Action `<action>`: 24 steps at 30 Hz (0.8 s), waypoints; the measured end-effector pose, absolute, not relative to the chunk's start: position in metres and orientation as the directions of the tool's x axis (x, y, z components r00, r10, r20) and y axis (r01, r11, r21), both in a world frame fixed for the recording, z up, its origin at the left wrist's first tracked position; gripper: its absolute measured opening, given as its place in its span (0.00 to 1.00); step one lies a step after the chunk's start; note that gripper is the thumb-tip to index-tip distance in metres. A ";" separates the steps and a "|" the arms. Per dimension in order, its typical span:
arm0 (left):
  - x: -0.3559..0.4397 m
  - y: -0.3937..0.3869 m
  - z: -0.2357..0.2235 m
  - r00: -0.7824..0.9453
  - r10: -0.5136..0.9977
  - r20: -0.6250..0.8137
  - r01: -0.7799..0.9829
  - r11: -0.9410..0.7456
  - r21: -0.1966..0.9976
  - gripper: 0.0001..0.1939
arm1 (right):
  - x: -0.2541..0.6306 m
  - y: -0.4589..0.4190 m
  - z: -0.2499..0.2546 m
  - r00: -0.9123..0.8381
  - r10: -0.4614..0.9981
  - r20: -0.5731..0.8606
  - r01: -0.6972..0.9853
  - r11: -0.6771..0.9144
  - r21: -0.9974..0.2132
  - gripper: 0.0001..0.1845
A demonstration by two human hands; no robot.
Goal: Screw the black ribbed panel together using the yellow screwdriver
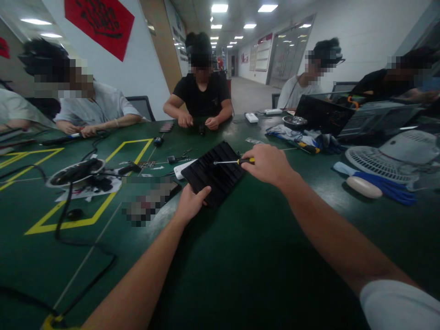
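Black ribbed panel (pixel 225 178), likely light and stiff, is best gripped by its rim. Short of the green table (pixel 261 256)'s far edge, it is pinched by the left hand (pixel 189 201); a screwdriver (pixel 228 162) is clasped in the right hand (pixel 268 162).

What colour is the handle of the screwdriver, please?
The handle is yellow and black, best seen in the head view.

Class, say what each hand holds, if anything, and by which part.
Left hand: the black panel, by its near left edge. Right hand: a screwdriver, by its handle.
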State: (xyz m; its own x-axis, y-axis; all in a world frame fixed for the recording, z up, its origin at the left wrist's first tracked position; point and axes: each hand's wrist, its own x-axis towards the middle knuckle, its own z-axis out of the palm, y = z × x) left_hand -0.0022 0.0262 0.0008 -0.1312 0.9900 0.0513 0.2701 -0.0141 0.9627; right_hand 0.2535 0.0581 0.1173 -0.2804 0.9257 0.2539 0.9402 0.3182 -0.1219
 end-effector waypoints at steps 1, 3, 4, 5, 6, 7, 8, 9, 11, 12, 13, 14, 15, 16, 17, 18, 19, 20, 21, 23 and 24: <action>-0.003 0.027 0.000 -0.129 0.990 0.052 0.270 -0.015 0.963 0.17 | 0.253 0.058 0.117 -0.279 0.928 0.246 0.941 0.315 -0.121 0.20; -0.004 0.028 -0.002 -0.125 0.991 0.050 0.267 -0.015 0.964 0.17 | 0.253 0.058 0.118 -0.281 0.933 0.224 0.942 0.313 -0.123 0.21; -0.004 0.028 -0.002 -0.123 0.991 0.050 0.264 -0.016 0.964 0.17 | 0.253 0.058 0.118 -0.283 0.936 0.211 0.941 0.313 -0.126 0.21; -0.004 0.029 -0.003 -0.121 0.991 0.051 0.261 -0.017 0.965 0.17 | 0.253 0.058 0.118 -0.285 0.937 0.202 0.941 0.314 -0.129 0.21; -0.004 0.029 -0.003 -0.121 0.991 0.053 0.258 -0.020 0.966 0.17 | 0.253 0.058 0.119 -0.289 0.937 0.194 0.939 0.317 -0.131 0.21; -0.004 0.028 -0.003 -0.120 0.991 0.055 0.256 -0.023 0.966 0.17 | 0.253 0.057 0.119 -0.296 0.936 0.190 0.937 0.323 -0.131 0.21; -0.004 0.028 -0.002 -0.119 0.991 0.057 0.255 -0.025 0.967 0.17 | 0.252 0.057 0.120 -0.304 0.935 0.185 0.935 0.330 -0.132 0.22; -0.004 0.028 -0.002 -0.118 0.991 0.056 0.253 -0.025 0.967 0.17 | 0.252 0.057 0.120 -0.314 0.933 0.178 0.932 0.339 -0.132 0.22; -0.004 0.027 -0.001 -0.118 0.992 0.051 0.249 -0.021 0.968 0.17 | 0.251 0.057 0.121 -0.331 0.930 0.157 0.927 0.352 -0.132 0.23; -0.003 0.027 -0.001 -0.117 0.992 0.050 0.246 -0.019 0.969 0.17 | 0.251 0.057 0.120 -0.335 0.931 0.149 0.926 0.354 -0.133 0.23; -0.003 0.027 0.000 -0.117 0.992 0.049 0.244 -0.019 0.970 0.18 | 0.251 0.057 0.120 -0.335 0.931 0.146 0.925 0.354 -0.135 0.22; -0.003 0.026 0.000 -0.118 0.992 0.050 0.242 -0.020 0.970 0.18 | 0.251 0.057 0.120 -0.331 0.932 0.151 0.926 0.351 -0.136 0.22; -0.003 0.026 0.001 -0.118 0.992 0.052 0.242 -0.022 0.970 0.18 | 0.251 0.057 0.119 -0.326 0.932 0.161 0.927 0.349 -0.140 0.21; -0.003 0.026 0.001 -0.120 0.991 0.053 0.243 -0.022 0.970 0.19 | 0.251 0.057 0.118 -0.322 0.930 0.175 0.926 0.348 -0.144 0.20; -0.003 0.026 0.002 -0.123 0.991 0.052 0.244 -0.020 0.969 0.19 | 0.252 0.057 0.118 -0.322 0.928 0.188 0.925 0.350 -0.146 0.18; -0.003 0.026 0.002 -0.125 0.991 0.051 0.246 -0.018 0.969 0.18 | 0.252 0.057 0.117 -0.325 0.925 0.199 0.923 0.355 -0.145 0.17; -0.003 0.026 0.002 -0.127 0.991 0.049 0.248 -0.016 0.969 0.18 | 0.253 0.057 0.116 -0.330 0.922 0.205 0.922 0.361 -0.142 0.16; -0.003 0.026 0.002 -0.129 0.991 0.045 0.250 -0.011 0.968 0.18 | 0.253 0.058 0.115 -0.335 0.919 0.209 0.920 0.367 -0.137 0.16; -0.003 0.027 0.001 -0.130 0.991 0.042 0.253 -0.008 0.968 0.18 | 0.254 0.058 0.114 -0.338 0.917 0.212 0.919 0.370 -0.134 0.15; -0.003 0.027 0.001 -0.132 0.990 0.042 0.255 -0.007 0.967 0.17 | 0.254 0.059 0.113 -0.334 0.915 0.225 0.920 0.368 -0.131 0.13; -0.003 0.028 0.000 -0.132 0.990 0.044 0.255 -0.009 0.967 0.17 | 0.254 0.060 0.113 -0.331 0.915 0.233 0.921 0.367 -0.133 0.12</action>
State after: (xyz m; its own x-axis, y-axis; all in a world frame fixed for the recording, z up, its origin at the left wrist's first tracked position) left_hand -0.0030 0.0276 0.0003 -0.1321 0.9903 0.0437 0.2550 -0.0087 0.9669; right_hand 0.2545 0.0600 0.1131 -0.3306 0.9146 0.2329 0.9208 0.3666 -0.1328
